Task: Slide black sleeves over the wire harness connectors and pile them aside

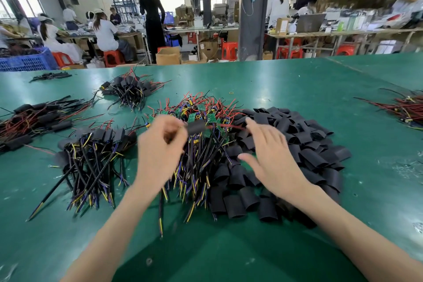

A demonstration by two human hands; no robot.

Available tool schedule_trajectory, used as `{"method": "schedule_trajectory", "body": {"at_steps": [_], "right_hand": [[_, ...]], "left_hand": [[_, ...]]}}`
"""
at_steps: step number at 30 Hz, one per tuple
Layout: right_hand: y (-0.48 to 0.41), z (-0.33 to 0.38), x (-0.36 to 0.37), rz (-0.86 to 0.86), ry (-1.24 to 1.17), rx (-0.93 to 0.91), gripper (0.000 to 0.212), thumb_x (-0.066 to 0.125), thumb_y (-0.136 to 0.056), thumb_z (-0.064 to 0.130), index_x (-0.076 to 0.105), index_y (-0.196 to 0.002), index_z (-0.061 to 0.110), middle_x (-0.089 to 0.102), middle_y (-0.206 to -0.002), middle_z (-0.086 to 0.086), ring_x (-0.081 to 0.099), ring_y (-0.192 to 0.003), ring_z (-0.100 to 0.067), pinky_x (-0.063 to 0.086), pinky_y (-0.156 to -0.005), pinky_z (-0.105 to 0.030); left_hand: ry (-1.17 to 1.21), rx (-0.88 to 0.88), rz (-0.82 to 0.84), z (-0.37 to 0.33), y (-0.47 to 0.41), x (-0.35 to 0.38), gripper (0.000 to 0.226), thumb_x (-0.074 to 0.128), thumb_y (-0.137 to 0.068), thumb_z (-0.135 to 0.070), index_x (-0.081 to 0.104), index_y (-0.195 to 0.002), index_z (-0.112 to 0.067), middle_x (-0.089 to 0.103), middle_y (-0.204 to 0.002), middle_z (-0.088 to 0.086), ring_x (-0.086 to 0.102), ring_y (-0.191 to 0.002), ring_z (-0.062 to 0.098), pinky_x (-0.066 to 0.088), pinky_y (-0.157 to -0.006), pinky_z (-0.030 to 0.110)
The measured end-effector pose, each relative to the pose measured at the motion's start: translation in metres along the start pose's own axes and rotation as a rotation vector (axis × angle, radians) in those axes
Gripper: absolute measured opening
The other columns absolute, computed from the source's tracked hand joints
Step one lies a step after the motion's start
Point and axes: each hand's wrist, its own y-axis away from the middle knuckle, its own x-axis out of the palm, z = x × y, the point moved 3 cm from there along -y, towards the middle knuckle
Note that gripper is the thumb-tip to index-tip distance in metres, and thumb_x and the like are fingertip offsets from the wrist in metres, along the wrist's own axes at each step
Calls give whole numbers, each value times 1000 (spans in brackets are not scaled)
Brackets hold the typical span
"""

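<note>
On the table (297, 80), a heap of harnesses (201, 107) is placed in the middle. The loose sleeves (309, 144) are heaped just right of it, touching; sleeved harnesses (96, 144) are piled left.

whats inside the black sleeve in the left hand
A thin red wire leaves the right end of the black tubular sleeve pinched by the left hand. The sleeve wall hides whatever sits inside.
</note>
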Motion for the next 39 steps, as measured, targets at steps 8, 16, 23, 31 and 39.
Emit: {"method": "schedule_trajectory", "body": {"at_steps": [8,16,23,31,39], "right_hand": [[-2,-42,12,99,206,297,70,52,-91,38,21,-145,5,42,-133,-13,34,-124,-32,21,-106,-40],[3,-58,22,220,323,321,50,48,-91,32,34,-135,13,42,-130,-7,38,-120,-28,28,-102,-37],[0,-65,28,317,288,319,46,43,-95,27,29,-138,19,36,-134,-7,37,-117,-30,37,-95,-38],[3,-69,25,302,373,401,45,33,-100,34,31,-138,9,43,-132,-13,40,-116,-32,36,-92,-37],[0,-72,25,311,340,406,32,32,-101,32,47,-125,16,49,-117,-13,42,-108,-32,37,-87,-38]], "left_hand": [[-532,-192,-445,81,-39,-89,33,46,-81,10,53,-112,4,52,-113,29,46,-105,38,32,-92,39],[-907,-595,-218,107,-30,-79,35,60,-76,-5,55,-109,7,40,-127,38,30,-122,47,25,-101,51],[-655,-17,-92,56,-44,-9,21,53,-91,-17,63,-110,-14,59,-111,16,48,-107,33,35,-91,44],[-541,-49,7,54,-61,45,23,54,-94,-19,66,-96,0,66,-96,18,57,-96,34,43,-86,43],[-147,16,-124,18,-61,42,13,45,-95,-1,55,-104,2,63,-94,14,57,-84,27,44,-79,35]]}}
